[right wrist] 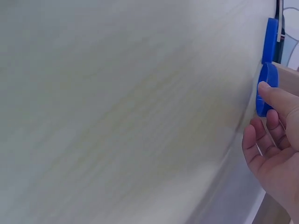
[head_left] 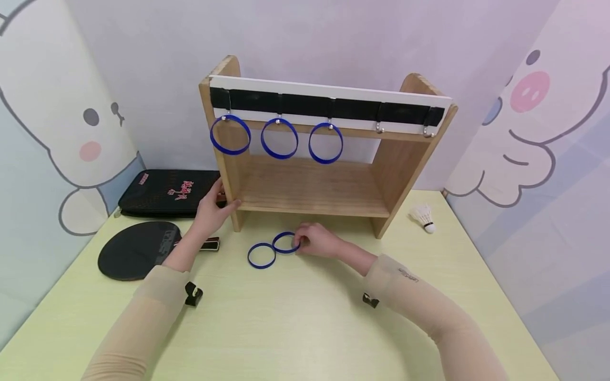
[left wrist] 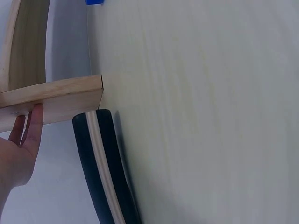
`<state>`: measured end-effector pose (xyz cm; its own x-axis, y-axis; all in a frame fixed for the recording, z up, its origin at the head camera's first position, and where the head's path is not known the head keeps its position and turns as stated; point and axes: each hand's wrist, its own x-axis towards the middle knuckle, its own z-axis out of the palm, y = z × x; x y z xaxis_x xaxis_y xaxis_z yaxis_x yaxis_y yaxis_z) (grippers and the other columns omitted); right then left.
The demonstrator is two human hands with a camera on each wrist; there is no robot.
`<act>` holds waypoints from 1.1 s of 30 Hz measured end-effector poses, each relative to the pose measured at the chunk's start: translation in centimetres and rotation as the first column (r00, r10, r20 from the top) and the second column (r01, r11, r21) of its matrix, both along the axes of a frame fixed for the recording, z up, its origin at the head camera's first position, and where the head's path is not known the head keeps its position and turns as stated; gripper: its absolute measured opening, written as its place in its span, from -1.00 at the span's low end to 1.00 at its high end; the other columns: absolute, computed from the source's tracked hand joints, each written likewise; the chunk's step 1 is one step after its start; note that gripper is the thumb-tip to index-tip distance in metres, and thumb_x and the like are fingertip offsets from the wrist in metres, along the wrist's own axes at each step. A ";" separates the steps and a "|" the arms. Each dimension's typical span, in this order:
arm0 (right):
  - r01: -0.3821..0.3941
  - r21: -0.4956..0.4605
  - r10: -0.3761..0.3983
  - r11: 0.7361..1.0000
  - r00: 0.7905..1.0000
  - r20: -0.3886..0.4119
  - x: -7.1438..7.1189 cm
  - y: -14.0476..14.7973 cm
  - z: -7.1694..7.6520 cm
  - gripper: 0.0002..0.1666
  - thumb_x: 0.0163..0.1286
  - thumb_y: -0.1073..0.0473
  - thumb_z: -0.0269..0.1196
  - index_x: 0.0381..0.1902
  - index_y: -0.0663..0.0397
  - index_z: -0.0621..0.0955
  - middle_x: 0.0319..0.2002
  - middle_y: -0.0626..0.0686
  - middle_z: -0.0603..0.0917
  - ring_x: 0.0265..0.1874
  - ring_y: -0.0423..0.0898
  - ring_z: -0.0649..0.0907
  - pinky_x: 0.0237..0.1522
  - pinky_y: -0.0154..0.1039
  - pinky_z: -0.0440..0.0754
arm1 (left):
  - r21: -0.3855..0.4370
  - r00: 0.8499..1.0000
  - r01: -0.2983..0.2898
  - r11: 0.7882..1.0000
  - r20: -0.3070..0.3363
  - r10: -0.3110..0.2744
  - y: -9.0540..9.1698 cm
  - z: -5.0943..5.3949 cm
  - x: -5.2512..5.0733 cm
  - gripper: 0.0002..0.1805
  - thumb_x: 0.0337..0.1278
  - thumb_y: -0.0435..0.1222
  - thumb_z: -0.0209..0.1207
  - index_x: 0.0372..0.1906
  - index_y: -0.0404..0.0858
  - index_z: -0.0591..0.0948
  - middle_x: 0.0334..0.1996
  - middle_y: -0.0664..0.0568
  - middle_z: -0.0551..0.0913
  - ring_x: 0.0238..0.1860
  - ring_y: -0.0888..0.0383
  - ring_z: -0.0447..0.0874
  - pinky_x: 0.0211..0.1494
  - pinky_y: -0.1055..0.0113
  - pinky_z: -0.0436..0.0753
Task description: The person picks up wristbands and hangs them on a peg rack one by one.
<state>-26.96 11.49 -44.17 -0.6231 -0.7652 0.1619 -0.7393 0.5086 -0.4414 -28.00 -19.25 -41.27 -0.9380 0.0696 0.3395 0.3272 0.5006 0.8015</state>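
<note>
My left hand [head_left: 209, 213] grips the left side panel of a wooden shelf [head_left: 314, 182], thumb over the front edge and fingers against the outer face. In the left wrist view, these fingers [left wrist: 33, 133] lie along the panel. Below the shelf's front, my right hand [head_left: 318, 241] pinches the right side of a blue ring [head_left: 284, 252]; the right wrist view shows the thumb on its rim. Another blue ring [head_left: 261, 267] lies on the table, touching or nearly touching the pinched one. Three more blue rings hang from the left hooks, including the leftmost ring [head_left: 231, 153].
Two bare hooks, one a right-end hook [head_left: 428, 132], are on the shelf's white strip [head_left: 329, 89]. On the left lie a black zip case [head_left: 164, 196] and a table tennis bat [head_left: 131, 251], its handle near my left forearm. A shuttlecock [head_left: 423, 217] lies right of the shelf.
</note>
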 end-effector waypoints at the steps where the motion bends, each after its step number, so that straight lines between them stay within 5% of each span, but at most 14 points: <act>1: -0.003 -0.010 0.002 1.000 1.000 -0.011 0.1 0.1 0.1 -0.84 0.05 0.29 0.44 -0.39 0.07 0.66 -0.37 -0.07 0.60 -0.36 -0.16 0.56 -0.32 -0.47 0.54 | 0.000 1.000 0.000 1.000 0.001 0.000 0.0 0.0 0.0 -0.19 0.20 -0.20 0.21 0.48 -0.02 0.06 0.18 -0.25 0.39 0.07 -0.19 0.47 -0.01 -0.13 0.59; 9: 0.023 -0.042 -0.025 0.999 0.999 -0.048 1.2 0.9 1.7 -0.86 0.10 0.32 0.39 -0.37 0.08 0.64 -0.40 -0.03 0.57 -0.38 -0.17 0.51 -0.33 -0.30 0.58 | 0.014 1.000 0.003 1.000 0.005 -0.003 0.0 0.1 0.0 -0.18 0.19 -0.20 0.21 0.48 0.00 0.07 0.19 -0.24 0.39 0.08 -0.19 0.46 0.00 -0.14 0.58; 18: 0.033 -0.068 -0.035 0.997 0.999 -0.033 1.7 2.3 3.6 -0.86 0.13 0.26 0.38 -0.32 0.04 0.66 -0.39 -0.07 0.54 -0.38 -0.07 0.54 -0.51 -0.45 0.45 | 0.008 1.000 0.002 1.000 0.007 -0.002 0.0 0.2 0.1 -0.17 0.20 -0.21 0.21 0.49 -0.02 0.05 0.18 -0.25 0.39 0.08 -0.20 0.46 0.01 -0.14 0.58; 33: 0.095 -0.129 -0.096 0.987 0.995 -0.003 3.4 4.6 8.4 -0.81 0.11 0.19 0.42 -0.28 0.00 0.68 -0.37 -0.14 0.61 -0.37 -0.12 0.59 -0.42 -0.39 0.60 | 0.006 1.000 0.000 1.000 0.006 0.000 0.0 0.1 0.0 -0.18 0.20 -0.20 0.21 0.49 -0.02 0.05 0.18 -0.25 0.39 0.08 -0.20 0.45 0.02 -0.14 0.56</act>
